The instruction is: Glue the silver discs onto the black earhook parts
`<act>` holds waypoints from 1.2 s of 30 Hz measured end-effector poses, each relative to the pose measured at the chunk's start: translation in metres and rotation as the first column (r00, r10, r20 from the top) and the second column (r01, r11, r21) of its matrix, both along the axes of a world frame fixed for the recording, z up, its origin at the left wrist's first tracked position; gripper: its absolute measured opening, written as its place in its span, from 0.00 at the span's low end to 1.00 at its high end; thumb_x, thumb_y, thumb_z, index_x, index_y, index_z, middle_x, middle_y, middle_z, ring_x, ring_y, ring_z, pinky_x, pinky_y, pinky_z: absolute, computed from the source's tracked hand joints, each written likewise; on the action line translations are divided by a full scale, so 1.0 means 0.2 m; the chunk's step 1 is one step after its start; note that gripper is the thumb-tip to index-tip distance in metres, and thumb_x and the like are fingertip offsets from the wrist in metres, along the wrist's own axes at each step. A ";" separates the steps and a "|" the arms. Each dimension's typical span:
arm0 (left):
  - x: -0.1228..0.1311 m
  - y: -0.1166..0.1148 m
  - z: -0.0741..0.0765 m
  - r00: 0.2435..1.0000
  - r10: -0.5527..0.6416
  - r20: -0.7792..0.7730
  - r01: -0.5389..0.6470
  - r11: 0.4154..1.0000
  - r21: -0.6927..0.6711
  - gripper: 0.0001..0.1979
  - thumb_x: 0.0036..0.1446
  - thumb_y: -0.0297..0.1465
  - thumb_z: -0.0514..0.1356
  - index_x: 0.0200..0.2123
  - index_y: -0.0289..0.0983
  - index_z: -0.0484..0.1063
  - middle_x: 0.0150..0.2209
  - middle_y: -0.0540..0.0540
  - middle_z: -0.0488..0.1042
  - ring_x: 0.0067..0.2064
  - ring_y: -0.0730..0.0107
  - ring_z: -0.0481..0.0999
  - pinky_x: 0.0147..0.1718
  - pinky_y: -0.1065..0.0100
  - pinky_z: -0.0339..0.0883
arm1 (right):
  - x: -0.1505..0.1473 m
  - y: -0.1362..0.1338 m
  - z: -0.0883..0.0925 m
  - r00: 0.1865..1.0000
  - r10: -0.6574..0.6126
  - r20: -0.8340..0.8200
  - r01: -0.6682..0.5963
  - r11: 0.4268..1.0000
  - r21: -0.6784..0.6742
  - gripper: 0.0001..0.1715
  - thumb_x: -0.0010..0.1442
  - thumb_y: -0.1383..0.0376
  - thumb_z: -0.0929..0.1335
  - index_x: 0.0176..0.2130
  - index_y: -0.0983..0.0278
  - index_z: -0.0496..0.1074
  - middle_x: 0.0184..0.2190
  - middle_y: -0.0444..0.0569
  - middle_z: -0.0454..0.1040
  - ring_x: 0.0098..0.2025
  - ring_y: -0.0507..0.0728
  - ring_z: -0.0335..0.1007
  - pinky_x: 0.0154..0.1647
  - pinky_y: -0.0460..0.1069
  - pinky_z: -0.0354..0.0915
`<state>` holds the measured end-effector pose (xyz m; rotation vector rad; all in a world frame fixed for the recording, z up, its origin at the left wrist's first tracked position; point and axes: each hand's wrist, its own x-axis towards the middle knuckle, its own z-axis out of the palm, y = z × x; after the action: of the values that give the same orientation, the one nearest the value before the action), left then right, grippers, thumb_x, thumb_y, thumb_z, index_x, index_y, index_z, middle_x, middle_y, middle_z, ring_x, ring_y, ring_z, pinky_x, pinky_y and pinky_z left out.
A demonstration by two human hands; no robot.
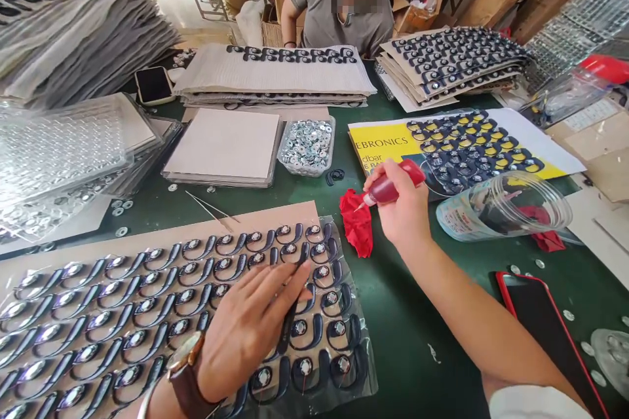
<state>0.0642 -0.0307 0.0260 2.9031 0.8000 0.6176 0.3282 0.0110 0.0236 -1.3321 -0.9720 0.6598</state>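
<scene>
My left hand [255, 327] lies flat, fingers stretched out, on a clear plastic sheet [344, 366] covering rows of black hook-shaped parts [147, 301] with small round metal discs, laid on brown cardboard [275, 213]. My right hand [403, 209] is closed around a small red bottle [390, 188] with its nozzle pointing left and down over a crumpled red cloth [357, 222] on the green table [403, 314].
A clear tray of metal washers [307, 144] and a stack of card [223, 147] sit behind. A toppled clear jar [501, 213], a yellow-printed sheet with more hooks [472, 147] and a red-cased phone [545, 327] lie right. A seated person [339, 13] faces me across stacked sheets.
</scene>
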 end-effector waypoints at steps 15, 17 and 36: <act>0.09 0.00 -0.13 0.994 -0.078 0.076 0.075 0.996 0.037 0.13 0.66 0.28 0.54 0.51 0.30 0.71 0.45 0.41 0.79 0.49 0.63 0.78 0.52 0.62 0.72 | -0.01 -0.04 -0.06 0.920 0.360 -0.154 -0.380 0.916 -0.126 0.17 0.58 0.50 0.71 0.33 0.62 0.73 0.22 0.45 0.74 0.19 0.53 0.68 0.17 0.47 0.64; 0.10 0.01 -0.13 0.992 -0.082 0.100 0.077 0.996 0.048 0.13 0.65 0.27 0.54 0.50 0.30 0.72 0.44 0.41 0.79 0.48 0.63 0.78 0.53 0.62 0.72 | -0.05 -0.01 -0.11 0.865 0.400 -0.303 -0.458 0.875 -0.153 0.17 0.56 0.51 0.72 0.32 0.62 0.72 0.18 0.42 0.71 0.18 0.52 0.67 0.19 0.48 0.67; 0.16 -0.06 -0.13 0.994 -0.106 -0.019 0.108 0.978 0.179 0.14 0.64 0.24 0.52 0.46 0.25 0.75 0.44 0.35 0.79 0.47 0.52 0.79 0.47 0.56 0.72 | -0.18 -0.03 -0.21 0.724 0.506 -0.469 -0.638 0.749 -0.178 0.21 0.61 0.48 0.68 0.39 0.64 0.71 0.31 0.46 0.76 0.27 0.50 0.72 0.31 0.47 0.75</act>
<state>0.0968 -0.0419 0.0007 3.0883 0.6134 0.7009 0.2930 0.0047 -0.0176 -1.0899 -0.9692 1.5835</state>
